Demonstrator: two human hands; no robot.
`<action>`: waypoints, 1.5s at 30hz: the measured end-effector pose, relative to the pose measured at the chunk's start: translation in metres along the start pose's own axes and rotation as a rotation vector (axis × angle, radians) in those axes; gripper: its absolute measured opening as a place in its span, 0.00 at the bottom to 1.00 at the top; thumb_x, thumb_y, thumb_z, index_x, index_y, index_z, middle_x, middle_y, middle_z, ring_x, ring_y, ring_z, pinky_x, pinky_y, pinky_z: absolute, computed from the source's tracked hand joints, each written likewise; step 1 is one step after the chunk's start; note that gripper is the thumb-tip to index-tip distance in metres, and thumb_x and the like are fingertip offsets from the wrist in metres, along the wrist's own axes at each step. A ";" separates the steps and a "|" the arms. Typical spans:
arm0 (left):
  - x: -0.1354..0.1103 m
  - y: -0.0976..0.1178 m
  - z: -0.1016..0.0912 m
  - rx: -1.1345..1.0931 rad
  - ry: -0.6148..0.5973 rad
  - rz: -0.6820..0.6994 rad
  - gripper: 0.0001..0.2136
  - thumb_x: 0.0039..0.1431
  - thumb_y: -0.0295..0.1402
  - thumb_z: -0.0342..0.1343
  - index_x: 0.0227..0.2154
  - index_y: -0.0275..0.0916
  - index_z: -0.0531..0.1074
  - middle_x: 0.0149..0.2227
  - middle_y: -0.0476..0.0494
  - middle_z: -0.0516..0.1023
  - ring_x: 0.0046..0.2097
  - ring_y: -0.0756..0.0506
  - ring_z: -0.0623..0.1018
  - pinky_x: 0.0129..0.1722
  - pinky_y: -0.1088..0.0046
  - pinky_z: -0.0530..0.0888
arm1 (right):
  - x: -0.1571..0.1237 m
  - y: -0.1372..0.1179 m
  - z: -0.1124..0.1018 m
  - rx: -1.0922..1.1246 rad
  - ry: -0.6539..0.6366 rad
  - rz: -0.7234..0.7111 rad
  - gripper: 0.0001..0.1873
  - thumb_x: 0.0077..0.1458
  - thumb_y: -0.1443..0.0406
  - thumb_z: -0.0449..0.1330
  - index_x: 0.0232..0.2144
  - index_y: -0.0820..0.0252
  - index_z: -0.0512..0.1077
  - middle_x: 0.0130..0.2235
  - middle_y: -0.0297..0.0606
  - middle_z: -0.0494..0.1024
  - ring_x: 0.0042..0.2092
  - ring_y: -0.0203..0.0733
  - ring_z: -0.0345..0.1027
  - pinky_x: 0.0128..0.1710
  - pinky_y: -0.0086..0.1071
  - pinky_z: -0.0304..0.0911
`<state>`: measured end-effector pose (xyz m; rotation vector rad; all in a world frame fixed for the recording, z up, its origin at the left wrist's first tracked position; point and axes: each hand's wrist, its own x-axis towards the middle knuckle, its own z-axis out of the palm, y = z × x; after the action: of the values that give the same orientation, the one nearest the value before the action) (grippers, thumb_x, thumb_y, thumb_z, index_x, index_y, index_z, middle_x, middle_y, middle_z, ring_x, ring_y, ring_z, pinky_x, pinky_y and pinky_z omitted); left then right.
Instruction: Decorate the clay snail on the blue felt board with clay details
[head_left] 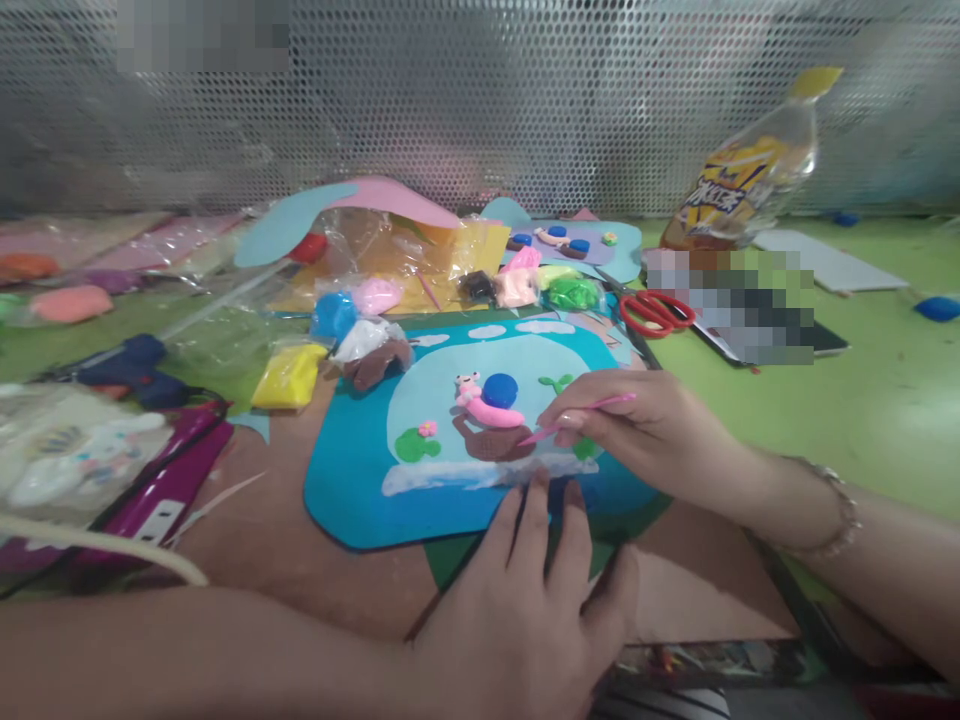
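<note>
Head view: pinching pink tool (541,434) between fingers of right hand (664,430), tip at brown clay (491,443) around middle of blue card (337,490); fingers of left hand (525,590) spread over card's near edge. Already on card: pink figure (491,409), blue disc (500,391), green leaves (414,446), white clouds (546,327). Seemingly left: detailing brown clay.

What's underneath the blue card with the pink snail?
Around the blue card, a dark green patch and brown surface peek out, partly hidden by the left hand. The card covers the rest, so I can't tell what's under its middle.
</note>
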<state>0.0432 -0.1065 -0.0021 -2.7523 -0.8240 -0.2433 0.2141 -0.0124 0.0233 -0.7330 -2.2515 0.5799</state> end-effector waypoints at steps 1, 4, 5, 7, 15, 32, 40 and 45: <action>0.000 0.000 0.000 0.001 0.008 0.000 0.30 0.55 0.53 0.48 0.54 0.36 0.59 0.51 0.26 0.69 0.50 0.28 0.71 0.45 0.53 0.69 | 0.000 0.000 0.000 -0.004 0.000 -0.002 0.07 0.58 0.68 0.55 0.34 0.61 0.73 0.30 0.35 0.78 0.33 0.33 0.70 0.33 0.26 0.67; 0.001 -0.001 0.002 0.003 0.032 -0.012 0.30 0.55 0.53 0.48 0.54 0.37 0.60 0.50 0.28 0.70 0.50 0.28 0.71 0.46 0.54 0.69 | 0.000 0.000 0.000 -0.009 -0.005 -0.006 0.07 0.58 0.69 0.55 0.34 0.61 0.73 0.30 0.35 0.77 0.33 0.32 0.70 0.33 0.26 0.67; 0.001 -0.001 0.002 0.006 0.034 -0.013 0.30 0.55 0.53 0.48 0.54 0.37 0.60 0.50 0.28 0.70 0.50 0.29 0.72 0.46 0.54 0.69 | 0.000 -0.001 -0.001 -0.010 -0.006 -0.010 0.07 0.58 0.69 0.55 0.34 0.61 0.73 0.30 0.34 0.77 0.33 0.32 0.70 0.33 0.26 0.66; 0.001 -0.001 0.003 0.008 0.032 -0.013 0.30 0.56 0.53 0.48 0.54 0.37 0.60 0.50 0.28 0.70 0.50 0.29 0.72 0.46 0.54 0.69 | 0.000 -0.001 -0.001 -0.013 -0.001 -0.017 0.07 0.58 0.69 0.55 0.34 0.61 0.73 0.30 0.34 0.77 0.33 0.32 0.70 0.33 0.26 0.66; -0.001 0.000 0.003 0.006 0.039 -0.010 0.30 0.56 0.52 0.48 0.54 0.36 0.59 0.50 0.26 0.70 0.50 0.27 0.70 0.46 0.54 0.69 | 0.000 -0.002 0.000 -0.018 -0.030 -0.021 0.07 0.59 0.69 0.54 0.33 0.60 0.73 0.31 0.35 0.78 0.34 0.33 0.70 0.34 0.26 0.66; 0.001 0.000 0.003 0.006 0.085 -0.022 0.29 0.54 0.53 0.50 0.52 0.36 0.62 0.49 0.27 0.71 0.49 0.27 0.72 0.44 0.54 0.71 | 0.001 -0.003 -0.002 -0.033 -0.021 -0.005 0.07 0.58 0.70 0.54 0.31 0.60 0.72 0.30 0.34 0.78 0.34 0.32 0.70 0.34 0.26 0.66; 0.000 0.001 0.004 0.017 0.073 -0.018 0.27 0.57 0.50 0.48 0.53 0.36 0.61 0.49 0.27 0.71 0.49 0.29 0.72 0.45 0.53 0.70 | 0.000 0.000 0.000 -0.011 0.053 -0.007 0.07 0.58 0.69 0.55 0.29 0.61 0.72 0.30 0.35 0.78 0.33 0.33 0.71 0.32 0.27 0.67; -0.001 0.001 0.003 -0.003 0.035 -0.010 0.28 0.57 0.51 0.47 0.55 0.36 0.59 0.51 0.26 0.69 0.50 0.29 0.71 0.46 0.53 0.69 | 0.001 0.000 0.001 -0.005 0.016 0.016 0.07 0.58 0.68 0.54 0.32 0.61 0.73 0.29 0.35 0.77 0.32 0.33 0.71 0.32 0.27 0.67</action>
<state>0.0431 -0.1068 -0.0055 -2.7391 -0.8285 -0.2940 0.2130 -0.0121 0.0235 -0.7558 -2.2349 0.5738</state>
